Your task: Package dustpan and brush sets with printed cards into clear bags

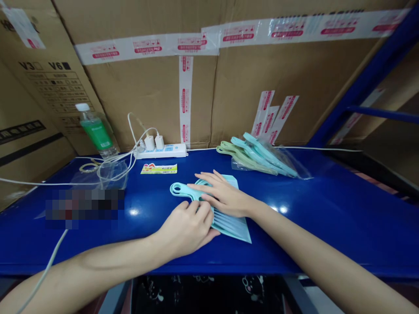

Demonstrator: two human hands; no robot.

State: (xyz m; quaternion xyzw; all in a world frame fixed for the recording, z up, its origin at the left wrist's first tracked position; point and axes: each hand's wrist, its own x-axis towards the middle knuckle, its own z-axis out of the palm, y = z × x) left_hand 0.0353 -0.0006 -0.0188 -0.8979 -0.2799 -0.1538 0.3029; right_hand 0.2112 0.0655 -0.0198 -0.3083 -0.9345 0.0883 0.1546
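A light blue plastic dustpan (234,223) with a ribbed pan lies on the blue table, its looped handle pointing left and its wide edge to the right. My right hand (225,194) rests flat across the top of it, fingers stretched out toward the handle. Curled against the near side, my left hand (188,226) grips the dustpan close to where the handle meets the pan. Both hands cover the middle part, so I cannot tell whether another piece is nested there.
Behind lie several green and blue handled pieces (262,157) in clear plastic. A yellow label (159,168) sits before a white power strip (166,151) with plugs and cables. A bottle with a green label (96,133) stands at left. Cardboard (147,87) lines the back.
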